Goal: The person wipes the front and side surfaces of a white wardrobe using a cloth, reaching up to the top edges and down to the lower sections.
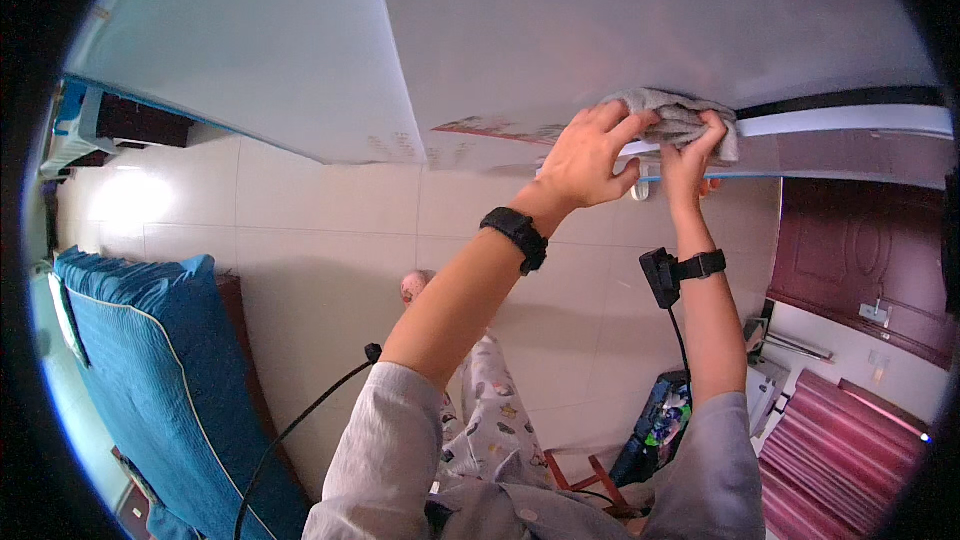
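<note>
A grey cloth [679,116] is bunched against a large pale panel [562,30], beside a white edge strip with a dark gap above it. My right hand [694,154] grips the cloth from below, its thumb and fingers pressed into the folds. My left hand [592,150] lies at the cloth's left side, fingertips on it and thumb apart; whether it grips the cloth cannot be told. A red printed picture [499,129] is on the panel's lower part, left of my left hand. Black straps are on both wrists, the right one with a small black device.
A sofa with a blue cover [142,382] stands at the left on the tiled floor [337,262]. At the right are a dark red door [855,255] and a red striped cloth [840,457]. A reddish stool frame [589,476] and a dark bag [652,427] stand near my legs.
</note>
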`<state>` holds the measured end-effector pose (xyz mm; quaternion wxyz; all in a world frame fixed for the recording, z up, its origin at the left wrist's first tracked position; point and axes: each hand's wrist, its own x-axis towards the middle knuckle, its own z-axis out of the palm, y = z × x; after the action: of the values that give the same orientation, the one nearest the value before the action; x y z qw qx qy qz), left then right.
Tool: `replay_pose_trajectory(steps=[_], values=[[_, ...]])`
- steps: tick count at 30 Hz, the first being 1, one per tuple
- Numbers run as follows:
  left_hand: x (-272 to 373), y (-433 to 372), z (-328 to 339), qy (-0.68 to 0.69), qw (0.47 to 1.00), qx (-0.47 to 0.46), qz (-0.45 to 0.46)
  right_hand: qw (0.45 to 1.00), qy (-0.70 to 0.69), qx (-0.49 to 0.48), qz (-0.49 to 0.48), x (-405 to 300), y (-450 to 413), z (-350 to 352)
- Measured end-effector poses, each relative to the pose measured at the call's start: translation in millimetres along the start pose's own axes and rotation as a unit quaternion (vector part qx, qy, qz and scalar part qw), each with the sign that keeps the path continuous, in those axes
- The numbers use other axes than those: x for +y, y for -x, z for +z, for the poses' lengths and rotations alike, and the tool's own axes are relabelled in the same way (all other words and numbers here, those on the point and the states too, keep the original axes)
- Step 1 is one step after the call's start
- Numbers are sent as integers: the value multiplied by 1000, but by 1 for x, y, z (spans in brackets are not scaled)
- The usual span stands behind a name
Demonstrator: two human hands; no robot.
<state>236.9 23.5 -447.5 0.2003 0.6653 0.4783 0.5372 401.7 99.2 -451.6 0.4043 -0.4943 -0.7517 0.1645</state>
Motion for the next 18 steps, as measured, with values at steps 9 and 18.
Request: replay_pose_trajectory(steps=[9, 18], values=[[-8, 30, -72, -37, 995, 91, -9, 986, -32, 59, -151, -53, 19, 67], [-23, 62, -140, -125, 960, 251, -17, 982, -108, 92, -125, -155, 47, 148]])
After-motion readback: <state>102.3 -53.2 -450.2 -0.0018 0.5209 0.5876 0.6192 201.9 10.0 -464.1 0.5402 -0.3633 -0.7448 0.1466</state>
